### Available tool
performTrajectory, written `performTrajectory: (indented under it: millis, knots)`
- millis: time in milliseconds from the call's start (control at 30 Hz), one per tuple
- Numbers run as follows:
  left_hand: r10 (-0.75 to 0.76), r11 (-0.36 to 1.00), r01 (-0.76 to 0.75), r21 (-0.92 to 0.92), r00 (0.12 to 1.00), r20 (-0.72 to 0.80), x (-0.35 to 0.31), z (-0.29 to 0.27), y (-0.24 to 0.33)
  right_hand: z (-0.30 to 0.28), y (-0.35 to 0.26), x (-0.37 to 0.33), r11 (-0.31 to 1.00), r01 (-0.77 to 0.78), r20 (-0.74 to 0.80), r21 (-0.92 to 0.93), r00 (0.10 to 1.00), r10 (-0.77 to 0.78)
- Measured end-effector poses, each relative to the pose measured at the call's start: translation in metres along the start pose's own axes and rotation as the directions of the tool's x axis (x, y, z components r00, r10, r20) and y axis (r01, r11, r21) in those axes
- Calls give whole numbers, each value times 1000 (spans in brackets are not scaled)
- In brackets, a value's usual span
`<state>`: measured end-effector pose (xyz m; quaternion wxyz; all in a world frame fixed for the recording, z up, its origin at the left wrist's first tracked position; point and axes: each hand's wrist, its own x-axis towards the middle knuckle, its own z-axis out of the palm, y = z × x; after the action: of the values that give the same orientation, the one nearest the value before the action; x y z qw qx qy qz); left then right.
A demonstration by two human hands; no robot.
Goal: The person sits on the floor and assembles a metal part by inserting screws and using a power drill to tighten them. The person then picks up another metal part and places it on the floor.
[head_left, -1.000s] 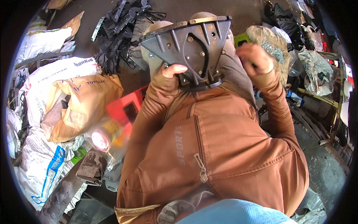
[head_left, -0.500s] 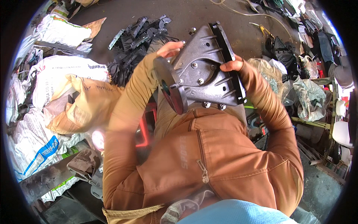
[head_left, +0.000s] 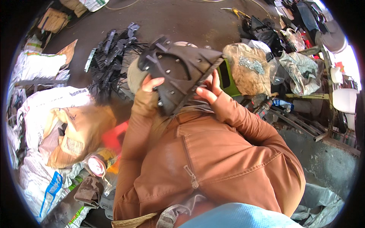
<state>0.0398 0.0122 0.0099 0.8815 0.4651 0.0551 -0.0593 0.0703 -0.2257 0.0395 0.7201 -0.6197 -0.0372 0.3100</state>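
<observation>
I hold a black moulded bracket [head_left: 178, 70], roughly triangular with ribs and several shiny screw heads, above my lap in both hands. My left hand [head_left: 152, 83] grips its near left edge, thumb on the face and the other fingers partly hidden behind. On the right my right hand [head_left: 211, 90] is closed round the long straight edge. The bracket is tilted and slightly blurred; the round flange at its narrow end cannot be made out now.
A heap of black parts [head_left: 110, 57] lies ahead on the left, beside white sacks [head_left: 38, 131] and a brown paper bag [head_left: 81, 131]. Small metal screws [head_left: 251, 65] lie on a tan sack to the right. A red stool-like piece [head_left: 115, 136] stands by my left arm.
The bracket has been turned over in my hands, its straight edge now facing lower right. It has shifted left. My view has swung too, showing more of the right side.
</observation>
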Motion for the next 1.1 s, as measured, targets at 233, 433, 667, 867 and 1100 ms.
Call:
performTrajectory:
  millis: [233,433,667,867,1100]
  knots:
    - [-213,946,171,274,968,133,-5,-23,3,-184,70,26,990,135,-552,37,829,-93]
    - [-321,921,298,252,945,55,-2,-24,-1,-301,150,94,850,-129,-667,-511,683,-297]
    - [-325,930,317,185,945,13,-3,-27,-4,-308,150,118,453,-330,-542,-828,677,-497]
    - [-280,934,280,220,959,-32,-6,-26,-4,-300,144,123,249,-366,-438,-896,646,-626]
    - [-286,936,276,217,958,15,-6,-25,0,-173,35,82,926,198,-533,-320,771,-349]
